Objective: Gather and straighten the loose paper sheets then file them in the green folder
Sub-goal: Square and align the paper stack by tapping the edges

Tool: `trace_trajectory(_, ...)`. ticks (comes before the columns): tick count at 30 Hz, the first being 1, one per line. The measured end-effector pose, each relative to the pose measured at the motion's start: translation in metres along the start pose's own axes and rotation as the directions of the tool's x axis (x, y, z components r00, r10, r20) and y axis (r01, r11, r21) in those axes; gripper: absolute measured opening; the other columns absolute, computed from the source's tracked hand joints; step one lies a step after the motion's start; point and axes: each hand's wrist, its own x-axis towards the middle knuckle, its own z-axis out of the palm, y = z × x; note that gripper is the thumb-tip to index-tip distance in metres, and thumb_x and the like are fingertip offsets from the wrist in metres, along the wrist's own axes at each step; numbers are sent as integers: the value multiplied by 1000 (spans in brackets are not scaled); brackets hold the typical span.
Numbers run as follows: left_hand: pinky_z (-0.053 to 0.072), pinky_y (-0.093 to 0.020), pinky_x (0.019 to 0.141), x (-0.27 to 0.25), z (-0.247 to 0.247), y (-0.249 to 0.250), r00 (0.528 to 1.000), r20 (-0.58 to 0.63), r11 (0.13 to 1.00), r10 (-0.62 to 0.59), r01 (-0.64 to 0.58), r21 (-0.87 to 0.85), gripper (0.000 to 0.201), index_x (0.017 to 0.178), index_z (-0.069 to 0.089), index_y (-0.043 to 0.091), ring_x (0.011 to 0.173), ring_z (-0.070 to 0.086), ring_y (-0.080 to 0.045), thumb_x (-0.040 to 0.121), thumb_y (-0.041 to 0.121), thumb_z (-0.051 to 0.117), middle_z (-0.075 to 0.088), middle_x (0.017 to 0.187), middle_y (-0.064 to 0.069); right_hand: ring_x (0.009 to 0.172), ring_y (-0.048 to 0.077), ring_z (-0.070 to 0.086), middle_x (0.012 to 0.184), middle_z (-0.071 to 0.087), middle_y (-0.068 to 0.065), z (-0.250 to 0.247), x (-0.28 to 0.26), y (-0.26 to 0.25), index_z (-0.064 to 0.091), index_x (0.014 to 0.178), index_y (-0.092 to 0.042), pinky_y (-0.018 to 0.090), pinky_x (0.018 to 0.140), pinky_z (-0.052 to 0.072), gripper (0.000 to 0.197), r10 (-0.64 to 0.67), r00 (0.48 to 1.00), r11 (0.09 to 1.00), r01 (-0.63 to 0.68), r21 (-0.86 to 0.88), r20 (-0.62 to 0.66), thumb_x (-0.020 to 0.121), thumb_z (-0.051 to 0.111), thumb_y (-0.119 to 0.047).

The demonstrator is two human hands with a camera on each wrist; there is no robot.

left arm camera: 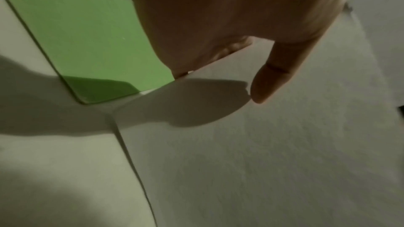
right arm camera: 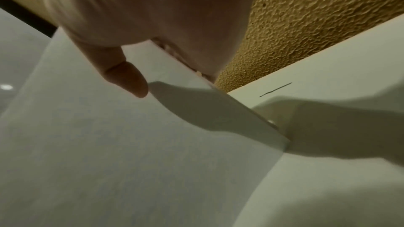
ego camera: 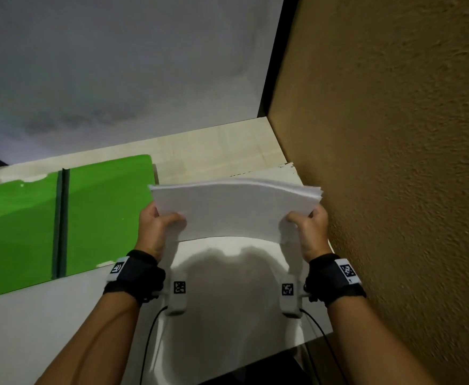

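A stack of white paper sheets [ego camera: 233, 209] stands upright on its lower edge on the white table [ego camera: 61, 315], bowed slightly. My left hand [ego camera: 158, 226] grips its left side, thumb in front and fingers behind. My right hand [ego camera: 308, 226] grips the right side the same way. The sheets' top edges fan a little at the right. The green folder [ego camera: 102, 215] lies open flat to the left of the stack, a dark spine strip down its middle. In the left wrist view the thumb [left arm camera: 268, 78] lies on the paper [left arm camera: 262, 153] beside the folder [left arm camera: 87, 32]. The right wrist view shows the thumb [right arm camera: 129, 78] on the paper [right arm camera: 109, 144].
A textured tan wall [ego camera: 394, 162] runs close along the right of the stack. A grey wall [ego camera: 116, 65] stands behind the table. Cables trail from both wrist cameras toward the table's near edge.
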Motion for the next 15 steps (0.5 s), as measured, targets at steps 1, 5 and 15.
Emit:
trace_trajectory(1, 56, -24, 59, 1, -3, -2, 1000, -8, 1000, -9, 9, 2, 28, 84, 67, 7, 62, 68, -12, 59, -5, 65, 75, 70, 7, 78, 9, 66, 88, 70, 2, -1, 0, 2, 67, 93, -14, 24, 68, 54, 35, 14, 1000, 1000, -14, -18, 8, 77, 60, 17)
trace_trajectory(5, 57, -26, 67, -2, -7, -9, 1000, -24, 1000, -5, 6, 27, 31, 87, 67, 8, 71, 71, -13, 61, -10, 66, 76, 76, 6, 73, 3, 69, 84, 72, -1, 0, -4, 8, 68, 92, -11, 24, 70, 51, 35, 30, 1000, 999, -30, -36, 2, 78, 58, 20)
trace_trajectory(15, 55, -21, 67, -8, -7, -15, 1000, -15, 996, -22, 23, 84, 55, 111, 61, -1, 76, 71, -12, 56, -2, 65, 75, 88, 0, 78, 15, 63, 84, 68, 3, 0, -9, 9, 64, 89, -12, 16, 62, 54, 39, 56, 997, 996, -52, -71, 50, 76, 54, 24)
